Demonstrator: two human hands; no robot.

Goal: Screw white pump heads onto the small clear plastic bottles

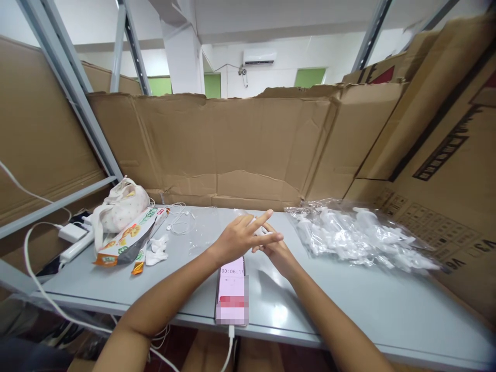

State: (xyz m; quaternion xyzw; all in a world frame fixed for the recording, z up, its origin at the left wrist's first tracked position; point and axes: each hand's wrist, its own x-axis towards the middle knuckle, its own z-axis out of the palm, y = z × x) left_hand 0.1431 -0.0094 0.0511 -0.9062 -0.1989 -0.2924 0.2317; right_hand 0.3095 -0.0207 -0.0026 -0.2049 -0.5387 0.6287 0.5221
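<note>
Mid-frame, the left hand (236, 238) spreads its grip over the right hand (276, 252), pinching a small clear thing (248, 217) above the phone (231, 292).

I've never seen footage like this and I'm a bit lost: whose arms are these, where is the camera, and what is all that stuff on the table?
The single picture comes from a camera worn on a person's head, looking forward and down, so the two bare arms reaching in from the bottom are that person's own. No machine is involved. The left hand and right hand meet above a grey table, fingers spread; they seem to pinch something small and clear between them, too small to identify. Just under the hands lies a phone showing a running timer, with a cable plugged in. To the right sits a clear plastic bag of small white parts. To the left are a snack packet, a pale cloth pouch, white earphones and a white charger. Cardboard sheets wall in the table.
</note>
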